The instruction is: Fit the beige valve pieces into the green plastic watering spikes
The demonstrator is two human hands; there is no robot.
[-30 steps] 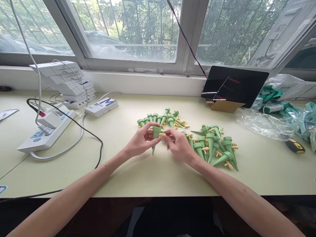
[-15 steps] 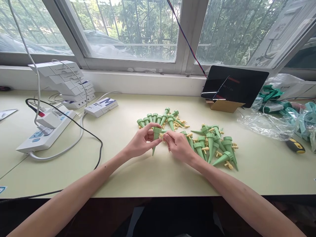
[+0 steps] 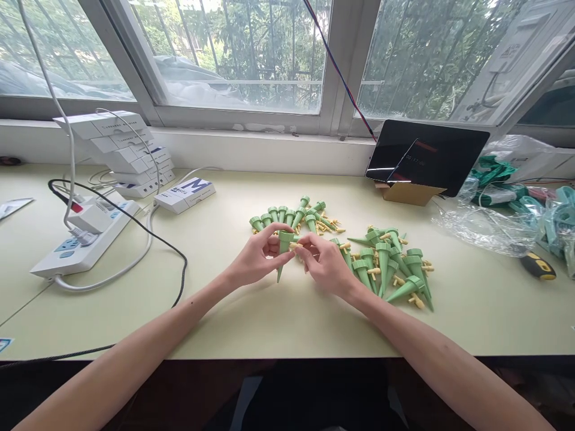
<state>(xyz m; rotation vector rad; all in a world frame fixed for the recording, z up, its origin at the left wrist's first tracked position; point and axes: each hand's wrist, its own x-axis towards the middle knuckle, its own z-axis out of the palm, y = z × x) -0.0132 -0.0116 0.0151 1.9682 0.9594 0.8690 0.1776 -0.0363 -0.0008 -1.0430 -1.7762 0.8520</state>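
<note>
My left hand [image 3: 257, 254] grips a green plant watering spike [image 3: 285, 242] by its capped top, point down, above the table. A small yellow valve [image 3: 294, 246] sticks out from the spike's right side. The thumb and forefinger of my right hand [image 3: 324, 263] are closed around the outer end of that valve. Behind my hands lies a group of green spikes [image 3: 282, 213] with yellow valves. To the right of my right hand is a looser heap of similar spikes [image 3: 383, 263], pointing various ways.
A tablet [image 3: 426, 157] leans on a cardboard stand [image 3: 411, 193] at the back right. Plastic bags [image 3: 487, 224] and a yellow-black tool handle [image 3: 538, 266] lie at right. On the left are a power strip [image 3: 85, 242], cables, stacked white boxes [image 3: 130, 157] and a single box [image 3: 186, 194].
The fingers of my right hand have shifted slightly on the valve, so more of it shows. My left hand keeps the spike in nearly the same place.
</note>
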